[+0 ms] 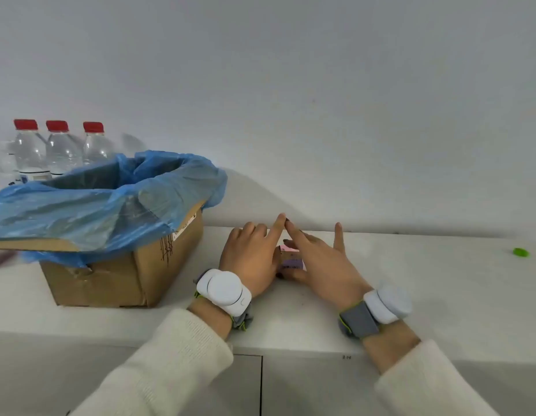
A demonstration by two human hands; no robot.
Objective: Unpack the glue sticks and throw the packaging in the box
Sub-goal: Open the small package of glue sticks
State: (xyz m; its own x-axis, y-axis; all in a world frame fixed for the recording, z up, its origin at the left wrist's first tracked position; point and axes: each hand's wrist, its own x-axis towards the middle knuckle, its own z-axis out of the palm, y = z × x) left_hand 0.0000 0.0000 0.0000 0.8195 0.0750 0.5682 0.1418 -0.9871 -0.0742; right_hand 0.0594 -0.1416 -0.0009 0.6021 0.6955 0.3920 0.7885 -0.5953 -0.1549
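A small pink and purple glue stick pack (291, 261) sits between my two hands above the white counter, mostly hidden by them. My left hand (251, 256) grips its left side, index finger raised. My right hand (319, 262) holds its right side from below with the thumb, fingers spread, and its index fingertip touches the left one. The cardboard box (125, 274), lined with a blue plastic bag (89, 205), stands open just left of my left hand.
Three clear water bottles with red caps (58, 148) stand behind the box against the wall. A small green object (520, 252) lies at the far right of the white counter (440, 280). Cabinet doors run below the counter's front edge.
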